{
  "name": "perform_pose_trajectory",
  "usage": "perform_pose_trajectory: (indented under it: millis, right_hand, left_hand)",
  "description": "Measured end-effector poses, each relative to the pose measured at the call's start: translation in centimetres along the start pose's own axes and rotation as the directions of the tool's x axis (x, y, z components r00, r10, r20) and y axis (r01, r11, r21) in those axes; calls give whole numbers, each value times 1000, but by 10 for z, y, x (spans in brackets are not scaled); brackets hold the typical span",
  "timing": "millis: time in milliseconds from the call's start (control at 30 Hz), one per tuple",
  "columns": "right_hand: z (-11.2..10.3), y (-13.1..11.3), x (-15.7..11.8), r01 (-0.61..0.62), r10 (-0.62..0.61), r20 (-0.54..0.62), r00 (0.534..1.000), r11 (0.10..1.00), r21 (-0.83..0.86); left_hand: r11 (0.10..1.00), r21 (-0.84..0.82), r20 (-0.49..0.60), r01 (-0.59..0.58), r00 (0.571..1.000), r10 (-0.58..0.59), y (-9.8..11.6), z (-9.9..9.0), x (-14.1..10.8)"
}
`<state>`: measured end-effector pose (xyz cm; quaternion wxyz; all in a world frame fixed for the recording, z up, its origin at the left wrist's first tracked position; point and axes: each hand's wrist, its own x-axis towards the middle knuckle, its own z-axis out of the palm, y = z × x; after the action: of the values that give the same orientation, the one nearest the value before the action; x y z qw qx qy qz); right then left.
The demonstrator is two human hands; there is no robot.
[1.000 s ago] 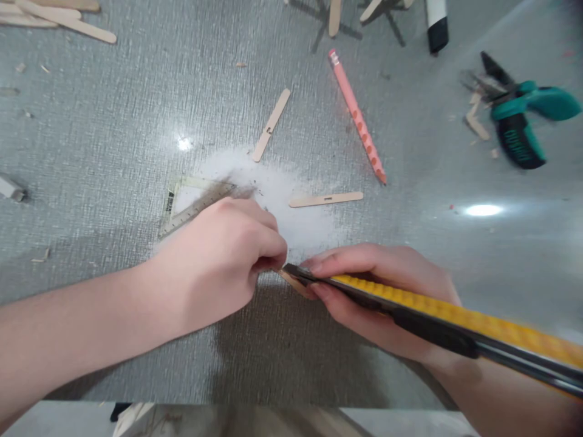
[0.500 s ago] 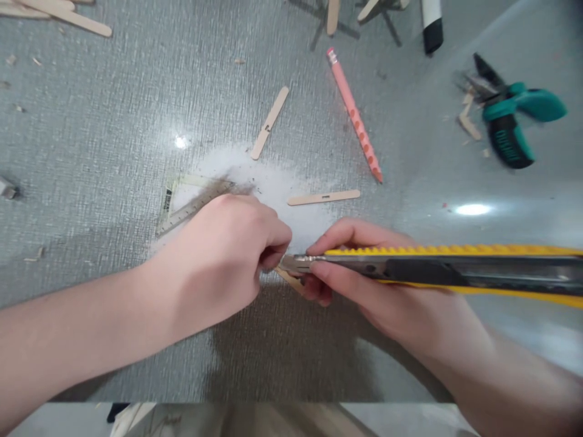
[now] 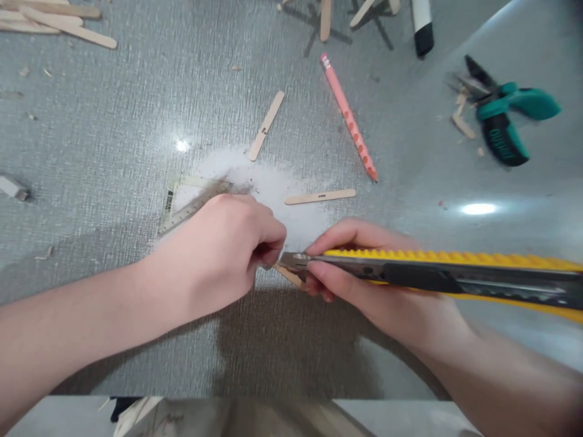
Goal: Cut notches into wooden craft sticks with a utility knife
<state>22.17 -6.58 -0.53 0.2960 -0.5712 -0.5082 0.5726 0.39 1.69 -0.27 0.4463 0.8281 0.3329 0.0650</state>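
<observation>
My right hand (image 3: pixel 355 267) grips a yellow and black utility knife (image 3: pixel 423 279) near its front end, the handle reaching off to the right. The blade tip lies against a wooden craft stick (image 3: pixel 289 277), which shows only in part beneath it. Closed in a pinch, my left hand (image 3: pixel 237 243) holds the stick's other end; its fingertips are mostly hidden. Just beyond the hands is a notched craft stick (image 3: pixel 321 197), and farther off lies another notched stick (image 3: pixel 266 126). A clear ruler triangle (image 3: pixel 195 203) sits partly behind my left hand.
A pink pencil (image 3: pixel 350 118) lies past my right hand. Green-handled pliers (image 3: pixel 505 115) rest at the right beside wood scraps. More craft sticks (image 3: pixel 68 27) are piled at the far left, a grey block (image 3: pixel 13 188) below them. A white, black-ended tool (image 3: pixel 422 30) is at the back.
The view has shifted slightly, so the table items sit a little differently. The knife handle tilts slightly lower at the right. Both hands keep their grip.
</observation>
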Motion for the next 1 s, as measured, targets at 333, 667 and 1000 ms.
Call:
perform_pose_trajectory:
  millis: [333, 667, 1000]
  right_hand:
    - [-3, -2, 3, 5, -5, 49, 999, 1000, 6]
    - [5, 3, 2, -139, 135, 34, 990, 968, 209]
    - [5, -2, 0, -177, 175, 29, 984, 951, 254]
  left_hand:
    - [1000, 8, -8, 4, 1000, -4, -1, 2, 1]
    - [999, 46, -37, 9, 999, -7, 4, 2, 0]
    - [999, 35, -33, -7, 999, 8, 0, 1, 0]
